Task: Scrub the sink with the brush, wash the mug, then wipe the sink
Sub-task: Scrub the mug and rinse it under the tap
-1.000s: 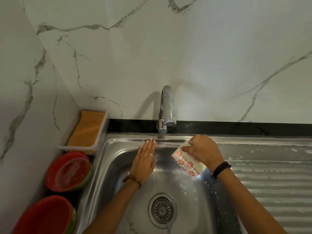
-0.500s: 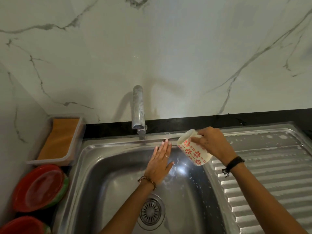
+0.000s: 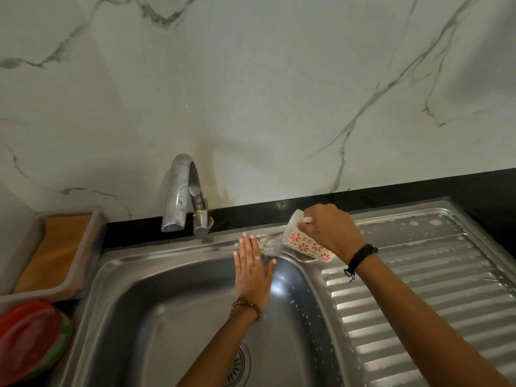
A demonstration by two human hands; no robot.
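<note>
My arms are bare: beaded bracelet (image 3: 246,308) and, I think, a ring (image 3: 257,258) on the left, black cord band (image 3: 362,255) on the right.

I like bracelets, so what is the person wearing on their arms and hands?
Both forearms are bare, with no sleeves in view. The left hand has a thin ring on one of its fingers, and a bracelet of brown beads circles that wrist. The right hand shows no ring from here; its wrist carries a black cord band with a short frayed end hanging down.

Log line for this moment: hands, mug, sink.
left hand: flat, fingers straight, on sink back rim | right hand: holds mug tipped, pouring water toward left hand | tap: no stream visible
</note>
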